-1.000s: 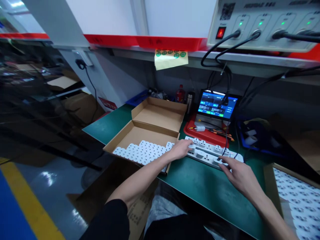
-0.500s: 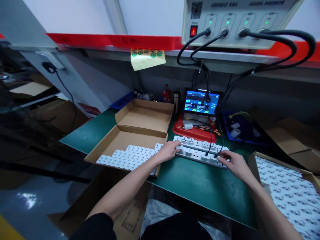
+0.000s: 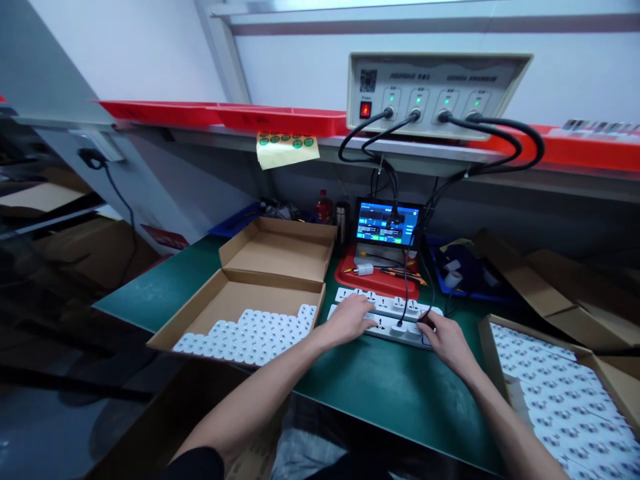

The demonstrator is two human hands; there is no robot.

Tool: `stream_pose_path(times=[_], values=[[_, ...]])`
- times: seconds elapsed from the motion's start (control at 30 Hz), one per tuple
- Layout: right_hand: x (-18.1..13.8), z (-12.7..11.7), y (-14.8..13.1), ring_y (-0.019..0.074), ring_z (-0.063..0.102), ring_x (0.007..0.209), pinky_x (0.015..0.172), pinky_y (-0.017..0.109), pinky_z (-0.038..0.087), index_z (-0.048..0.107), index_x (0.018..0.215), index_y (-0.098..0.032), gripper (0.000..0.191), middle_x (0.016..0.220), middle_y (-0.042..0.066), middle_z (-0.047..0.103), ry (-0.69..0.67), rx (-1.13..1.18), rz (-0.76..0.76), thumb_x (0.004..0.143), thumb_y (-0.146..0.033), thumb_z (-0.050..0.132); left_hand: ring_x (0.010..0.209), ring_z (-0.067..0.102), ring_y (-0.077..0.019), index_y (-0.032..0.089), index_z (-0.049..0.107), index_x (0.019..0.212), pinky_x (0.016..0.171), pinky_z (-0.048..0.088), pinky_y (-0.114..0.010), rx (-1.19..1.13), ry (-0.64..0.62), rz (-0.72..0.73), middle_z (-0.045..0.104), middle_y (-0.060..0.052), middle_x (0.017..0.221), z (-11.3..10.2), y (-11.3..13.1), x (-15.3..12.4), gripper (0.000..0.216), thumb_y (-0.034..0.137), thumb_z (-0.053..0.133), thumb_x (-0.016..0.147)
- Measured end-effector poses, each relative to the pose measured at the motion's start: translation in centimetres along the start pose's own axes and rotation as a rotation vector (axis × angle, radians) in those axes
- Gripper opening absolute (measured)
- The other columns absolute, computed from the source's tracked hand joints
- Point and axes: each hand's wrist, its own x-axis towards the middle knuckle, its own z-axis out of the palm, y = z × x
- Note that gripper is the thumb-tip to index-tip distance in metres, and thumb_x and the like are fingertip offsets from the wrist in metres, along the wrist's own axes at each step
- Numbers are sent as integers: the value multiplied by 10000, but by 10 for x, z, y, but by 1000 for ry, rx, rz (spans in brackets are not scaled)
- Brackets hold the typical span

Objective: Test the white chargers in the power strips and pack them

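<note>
Two white power strips (image 3: 387, 337) lie side by side on the green table, with white plug adapters in some of the front strip's sockets. My left hand (image 3: 351, 317) is over the left part of the front strip, thumb and fingers apart. It covers some sockets, and nothing held shows in it. At the strip's right end, the fingertips of my right hand (image 3: 445, 339) pinch a small black plug (image 3: 425, 317) on a thin black cable. Another thin cable (image 3: 406, 293) runs down into the front strip beside a white adapter.
An open cardboard box (image 3: 235, 280) with rows of small white units (image 3: 250, 337) stands left; another box of white pieces (image 3: 560, 387) is right. Behind the strips are a red tray (image 3: 345, 277) and a lit screen (image 3: 387, 223). Thick cables hang from a tester box (image 3: 435, 100).
My left hand has shifted along the front strip from its left end toward the right and loosened. My right hand stays at the black plug. The camera view has tilted up.
</note>
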Motion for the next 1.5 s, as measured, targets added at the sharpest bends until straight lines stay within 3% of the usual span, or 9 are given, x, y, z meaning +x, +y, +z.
stream_pose_path(times=[0.13, 0.27, 0.37, 0.47, 0.6, 0.73, 1.2, 1.5], values=[[2, -4, -3, 261, 692, 776, 721, 357, 473, 661, 865, -247, 259, 850, 54, 758, -17, 6, -21, 984, -449, 551, 1103, 725, -290, 187, 807, 1131, 973, 557, -378, -101, -22, 16, 793, -103, 1104, 30, 44, 33, 209, 344, 749, 1006], [4, -5, -5, 256, 673, 743, 706, 358, 477, 701, 878, -246, 291, 820, 47, 752, -23, 49, -41, 987, -483, 573, 984, 737, -270, 183, 794, 898, 884, 551, -351, -142, -42, -29, 794, -93, 990, 43, 61, 51, 155, 269, 717, 1001], [9, -2, -10, 262, 679, 753, 715, 360, 488, 725, 871, -239, 330, 824, 55, 762, -23, 93, -55, 996, -510, 585, 963, 737, -246, 197, 800, 924, 873, 539, -329, -257, 43, -17, 809, -74, 993, 32, 51, 46, 146, 233, 685, 1006], [20, 8, -24, 271, 705, 806, 759, 361, 507, 753, 874, -227, 317, 876, 71, 790, -63, 129, -81, 1001, -469, 593, 931, 732, -231, 197, 807, 915, 860, 523, -311, -341, 98, -69, 820, -61, 968, 11, 25, 30, 159, 236, 679, 1001], [38, 30, -51, 273, 729, 881, 808, 357, 505, 783, 936, -225, 255, 963, 82, 818, -127, 156, -133, 999, -394, 602, 858, 712, -217, 178, 807, 864, 783, 484, -294, -357, 105, -204, 822, -51, 904, -13, -18, 4, 180, 251, 692, 980], [52, 53, -71, 269, 721, 891, 818, 359, 486, 777, 924, -221, 244, 951, 76, 808, -134, 149, -168, 1007, -372, 603, 830, 702, -215, 174, 820, 873, 763, 463, -291, -354, 76, -245, 812, -39, 864, -19, -41, -12, 167, 247, 699, 963], [60, 78, -71, 269, 693, 898, 808, 344, 458, 717, 938, -220, 185, 965, 81, 768, -79, -67, -216, 1040, -323, 601, 881, 727, -229, 197, 803, 867, 824, 482, -295, -324, 87, -238, 810, -44, 899, -14, -49, -16, 155, 222, 693, 973], [53, 85, -68, 272, 709, 936, 834, 349, 479, 700, 978, -221, 184, 1000, 81, 769, -80, -128, -207, 1076, -297, 563, 934, 699, -242, 193, 725, 834, 831, 475, -314, -135, 65, -192, 770, -70, 944, -8, -40, -22, 178, 215, 679, 1004]])
